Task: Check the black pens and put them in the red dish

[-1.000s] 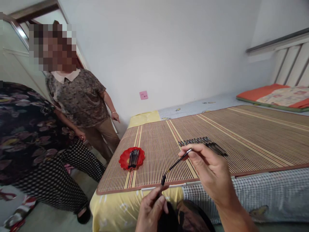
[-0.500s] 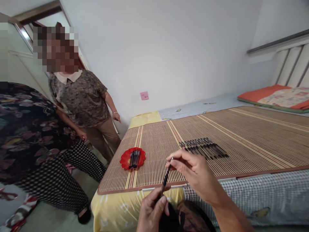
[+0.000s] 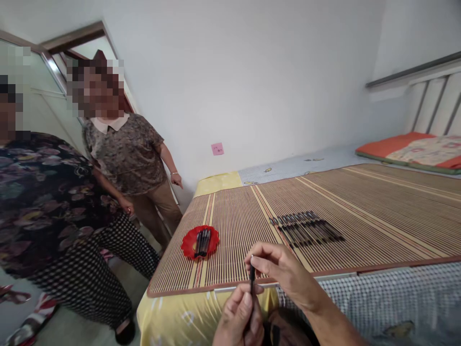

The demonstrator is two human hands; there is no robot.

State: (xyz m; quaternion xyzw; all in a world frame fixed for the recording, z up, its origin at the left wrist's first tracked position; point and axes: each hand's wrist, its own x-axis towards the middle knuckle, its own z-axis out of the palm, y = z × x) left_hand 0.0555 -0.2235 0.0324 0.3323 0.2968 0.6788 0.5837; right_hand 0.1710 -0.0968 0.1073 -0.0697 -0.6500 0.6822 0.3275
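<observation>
A slim black pen (image 3: 252,276) stands nearly upright between my hands, above the front edge of the bed. My left hand (image 3: 238,313) is closed round its lower part, which the fingers mostly hide. At the top, my right hand (image 3: 286,273) pinches the pale tip between thumb and forefinger. Beyond my right hand, several dark pens (image 3: 309,229) lie side by side in a slanting row on the striped mat (image 3: 236,230). To the left, a red scalloped dish (image 3: 188,246) holds several short, dark, pen-like pieces (image 3: 203,242).
Two people stand at the left by the doorway, one in a floral top (image 3: 54,192), the other in a patterned shirt (image 3: 124,149). An orange-edged folded pad (image 3: 406,144) lies at the bed's far right. A pink note (image 3: 217,149) is on the wall.
The pen has turned from a slant to nearly upright. My hands have come closer together, with less of the pen showing between them. The whole view has shifted slightly.
</observation>
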